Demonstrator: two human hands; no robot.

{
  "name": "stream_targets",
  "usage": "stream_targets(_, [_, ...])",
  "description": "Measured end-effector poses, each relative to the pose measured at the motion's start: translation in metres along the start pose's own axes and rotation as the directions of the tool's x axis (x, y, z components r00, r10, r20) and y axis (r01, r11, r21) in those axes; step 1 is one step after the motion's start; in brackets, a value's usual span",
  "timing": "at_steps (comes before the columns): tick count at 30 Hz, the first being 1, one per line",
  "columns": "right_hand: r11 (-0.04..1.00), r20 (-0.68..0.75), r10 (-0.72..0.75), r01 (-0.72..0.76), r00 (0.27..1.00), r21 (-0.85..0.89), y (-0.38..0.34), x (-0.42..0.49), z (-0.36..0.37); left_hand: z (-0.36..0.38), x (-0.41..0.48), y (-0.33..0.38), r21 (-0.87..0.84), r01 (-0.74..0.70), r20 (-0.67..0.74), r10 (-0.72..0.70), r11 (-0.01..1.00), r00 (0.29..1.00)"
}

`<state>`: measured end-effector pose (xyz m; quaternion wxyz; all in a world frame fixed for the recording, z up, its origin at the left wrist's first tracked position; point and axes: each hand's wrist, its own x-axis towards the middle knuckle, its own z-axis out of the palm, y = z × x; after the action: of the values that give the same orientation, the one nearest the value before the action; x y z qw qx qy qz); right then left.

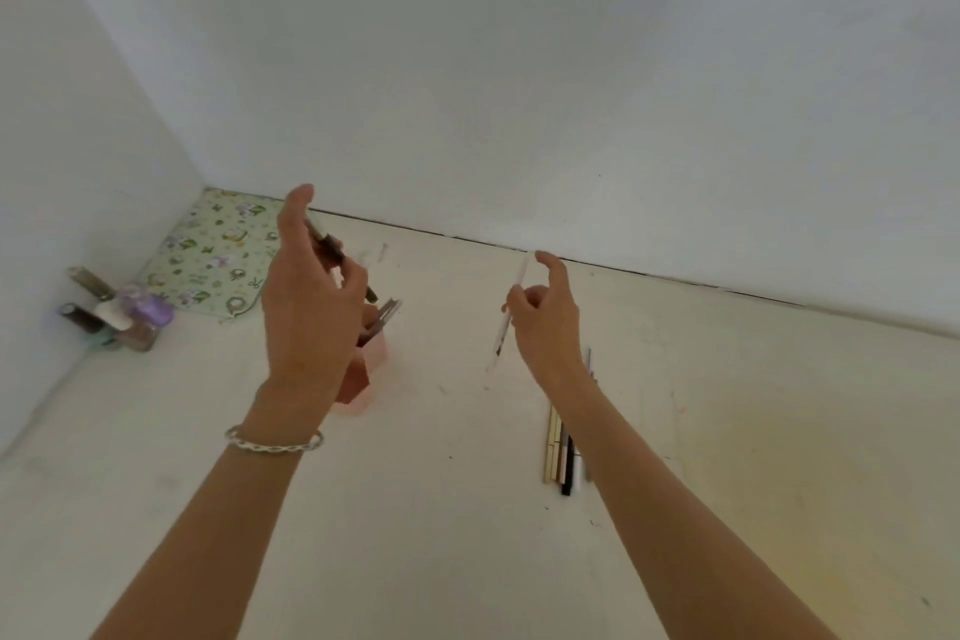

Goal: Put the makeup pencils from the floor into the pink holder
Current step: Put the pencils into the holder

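Head view shows both hands raised over the floor (441, 509), each with a pencil in its grip. The left hand (311, 307) pinches a dark pencil (332, 250) between thumb and fingers, slanted with its lower end pointing down toward the pink holder (375, 360), which stands on the floor just behind and below that hand. A few grey pencils (387, 317) already lean out of the holder's top. The right hand (550, 327) holds a white pencil (519, 281) nearly upright between thumb and curled fingers, off to the right and well apart from the holder. Under the right forearm a small bundle of pencils (561, 452) lies side by side on the floor; the arm covers part of it, so I cannot tell the count. The step in hand looks like the drop-in: the dark pencil is closest and probably goes first. That move calls for tipping it more upright, bringing its lower end over the opening, which the left hand mostly hides, and letting go without knocking the leaning pencils. The white one then has to travel left to the holder, and the bundle must be picked up afterwards. A green patterned mat (213, 265) and some bottles (119, 317) sit in the corner, apart from the work.
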<state>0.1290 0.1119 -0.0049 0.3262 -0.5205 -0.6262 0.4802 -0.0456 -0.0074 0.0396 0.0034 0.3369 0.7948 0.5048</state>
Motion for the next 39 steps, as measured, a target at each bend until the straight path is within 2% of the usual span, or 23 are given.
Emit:
stream_targets(3, [0.987,-0.035,-0.123,0.126,0.992,0.098,-0.018,-0.001,0.017,-0.001,0.006,-0.016,0.291,-0.040,0.127,0.003,0.956,0.992])
stream_targets(5, [0.971,-0.050,-0.197,0.202,0.979,0.127,-0.026,-0.005,0.029,0.005,0.004,-0.021,0.543,-0.164,0.211,0.055,0.824,0.976])
stream_targets(7, [0.957,-0.039,-0.250,0.253,0.967,0.139,-0.031,-0.009,0.039,0.010,0.004,-0.022,0.649,-0.173,0.231,0.024,0.741,0.973])
stream_targets(9, [0.950,-0.028,-0.276,0.277,0.961,0.144,-0.037,-0.010,0.047,0.012,0.005,-0.023,0.645,-0.122,0.216,-0.027,0.754,0.976])
stream_targets(13, [0.930,-0.051,-0.303,0.306,0.952,0.204,-0.046,-0.011,0.058,0.011,0.006,-0.020,0.590,-0.173,0.230,0.042,0.789,0.972])
stream_targets(17, [0.923,-0.089,-0.292,0.305,0.952,0.235,-0.048,-0.009,0.062,0.010,0.008,-0.021,0.542,-0.163,0.207,0.057,0.825,0.977])
stream_targets(22, [0.921,-0.132,-0.265,0.292,0.955,0.259,-0.047,-0.004,0.058,0.010,0.008,-0.030,0.631,-0.241,0.237,0.112,0.738,0.965])
stream_targets(25, [0.924,-0.129,-0.255,0.281,0.958,0.261,-0.045,-0.004,0.057,0.011,0.003,-0.036,0.708,-0.296,0.298,0.109,0.641,0.948])
stream_targets(27, [0.925,-0.117,-0.251,0.273,0.961,0.265,-0.044,-0.006,0.057,0.011,-0.001,-0.038,0.719,-0.316,0.314,0.117,0.619,0.942])
stream_targets(30, [0.920,-0.117,-0.252,0.276,0.961,0.278,-0.045,-0.008,0.061,0.005,0.004,-0.037,0.665,-0.324,0.245,0.214,0.673,0.946])
stream_targets(33, [0.900,-0.155,-0.301,0.334,0.941,0.280,-0.050,-0.008,0.070,-0.009,0.021,-0.032,0.584,-0.292,0.029,0.341,0.757,0.940])
stream_targets(35, [0.879,-0.143,-0.400,0.423,0.905,0.222,-0.052,-0.010,0.079,-0.019,0.032,-0.026,0.515,-0.239,-0.065,0.315,0.824,0.947])
stream_targets(39, [0.818,0.097,-0.564,0.571,0.820,-0.064,-0.043,-0.020,0.102,-0.029,0.036,-0.021,0.408,-0.164,-0.029,0.192,0.898,0.981])
